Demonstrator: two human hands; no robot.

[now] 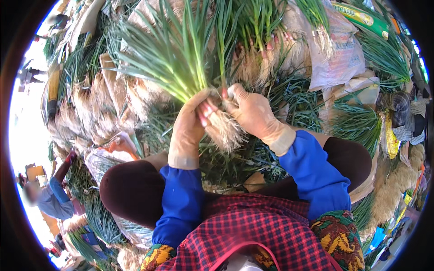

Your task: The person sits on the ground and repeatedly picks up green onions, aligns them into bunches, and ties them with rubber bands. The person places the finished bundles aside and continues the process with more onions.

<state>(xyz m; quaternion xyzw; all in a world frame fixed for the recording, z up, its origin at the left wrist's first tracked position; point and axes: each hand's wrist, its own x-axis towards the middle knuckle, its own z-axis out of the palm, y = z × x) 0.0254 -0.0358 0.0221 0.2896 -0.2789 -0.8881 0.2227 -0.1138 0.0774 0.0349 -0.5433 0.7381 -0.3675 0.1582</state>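
Note:
A bunch of spring onions point(183, 76) with pinkish bases is held in my gloved left hand point(190, 123). Its green leaves fan out away from me, and its pale roots point(225, 130) hang towards my lap. My gloved right hand point(256, 113) is just to the right of the bunch. Between its thumb and fingers is the pink base of a single spring onion stalk point(222, 73), apart from the bunch, with its leaves pointing away. The fingertips on the far side of that stalk are partly hidden.
Ahead lies a row of rooted spring onions point(261, 57) on sacking. A printed sack point(339, 50) lies to the right. Loose green leaves point(234, 166) cover the ground between my bent knees. Bundles with roots point(91, 98) line the left. A person point(56, 200) sits farther left.

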